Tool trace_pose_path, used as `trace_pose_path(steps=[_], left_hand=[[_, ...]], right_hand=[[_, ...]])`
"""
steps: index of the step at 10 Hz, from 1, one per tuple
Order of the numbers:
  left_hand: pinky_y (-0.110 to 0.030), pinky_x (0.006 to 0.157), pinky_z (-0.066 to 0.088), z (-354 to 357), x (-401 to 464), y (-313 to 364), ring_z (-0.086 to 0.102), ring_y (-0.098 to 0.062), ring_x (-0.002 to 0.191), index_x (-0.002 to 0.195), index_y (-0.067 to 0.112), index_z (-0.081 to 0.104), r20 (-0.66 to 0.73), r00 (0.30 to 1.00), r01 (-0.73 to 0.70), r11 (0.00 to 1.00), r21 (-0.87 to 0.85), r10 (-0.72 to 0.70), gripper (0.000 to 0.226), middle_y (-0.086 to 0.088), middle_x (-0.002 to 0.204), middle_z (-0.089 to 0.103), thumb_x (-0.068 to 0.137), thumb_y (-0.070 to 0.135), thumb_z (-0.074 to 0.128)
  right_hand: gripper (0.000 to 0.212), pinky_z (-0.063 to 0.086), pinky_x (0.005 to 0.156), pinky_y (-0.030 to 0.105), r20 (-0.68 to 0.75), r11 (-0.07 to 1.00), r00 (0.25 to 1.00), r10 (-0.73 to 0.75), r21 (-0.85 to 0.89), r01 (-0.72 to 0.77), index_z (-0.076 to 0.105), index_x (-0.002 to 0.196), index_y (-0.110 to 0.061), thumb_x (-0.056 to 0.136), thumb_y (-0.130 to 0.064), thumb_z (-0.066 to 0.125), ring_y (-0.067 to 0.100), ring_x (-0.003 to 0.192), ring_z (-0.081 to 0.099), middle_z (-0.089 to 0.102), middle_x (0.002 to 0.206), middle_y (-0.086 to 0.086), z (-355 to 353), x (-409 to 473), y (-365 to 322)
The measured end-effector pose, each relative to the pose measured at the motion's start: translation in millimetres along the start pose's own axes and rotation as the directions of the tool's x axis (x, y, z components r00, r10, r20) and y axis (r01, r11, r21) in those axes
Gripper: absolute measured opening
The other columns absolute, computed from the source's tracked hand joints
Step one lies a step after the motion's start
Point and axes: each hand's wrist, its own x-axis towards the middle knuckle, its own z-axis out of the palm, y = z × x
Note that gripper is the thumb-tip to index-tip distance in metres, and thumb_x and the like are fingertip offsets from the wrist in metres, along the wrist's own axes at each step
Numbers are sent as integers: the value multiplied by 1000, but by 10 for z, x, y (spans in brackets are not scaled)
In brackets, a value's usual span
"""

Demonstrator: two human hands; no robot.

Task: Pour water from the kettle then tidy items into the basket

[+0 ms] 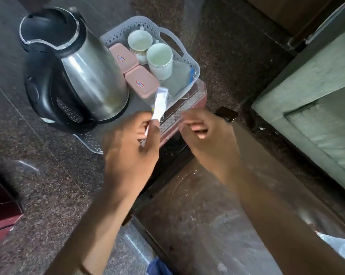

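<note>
A steel kettle (82,70) with a black handle and lid stands at upper left on a low stool. Right behind it sits a pale plastic basket (189,62) holding two white cups (159,60) and two pink lidded boxes (142,81). My left hand (132,149) pinches a small white sachet (159,105) upright, just in front of the basket's near edge. My right hand (205,139) hovers beside it, fingers curled in, with nothing visible inside them. A dark watch (227,114) shows at that wrist.
The stool (195,100) is reddish-brown with a patterned top and stands on dark speckled stone floor (48,175). A pale green upholstered seat (316,106) fills the right side. A dark glass-topped surface (197,215) lies below my arms. A maroon object (1,211) sits at the left edge.
</note>
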Motion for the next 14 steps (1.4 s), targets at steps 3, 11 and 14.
trace_pose_path(steps=[3, 11, 14], left_hand=[[-40, 77, 55, 91, 869, -8, 75, -37, 90, 110, 19, 84, 130, 988, -143, 854, 500, 89, 19, -10, 99, 83, 103, 25, 66], [-44, 91, 54, 805, 1463, -194, 73, -38, 112, 117, 19, 78, 196, 979, -170, 754, 634, 56, 25, -9, 113, 81, 97, 32, 71], [-42, 95, 56, 605, 1252, 4, 74, -33, 119, 133, 26, 76, 179, 982, -157, 804, 574, 64, 34, -5, 123, 82, 102, 36, 66]], right_hand=[[73, 29, 128, 42, 44, 814, 987, -155, -561, 152, 38, 161, -16, 100, -44, 66, 25, 157, 32, 38, 169, 6, -64, 1072, -74], [94, 3, 121, 24, 171, 722, 957, -234, -629, 289, 17, 168, -6, 101, -56, 59, 22, 164, 13, 16, 178, 7, 9, 1426, 170], [87, 4, 127, 31, 202, 791, 959, -199, -544, 279, 20, 168, -9, 103, -48, 63, 24, 165, 11, 18, 178, 8, -96, 1364, 29]])
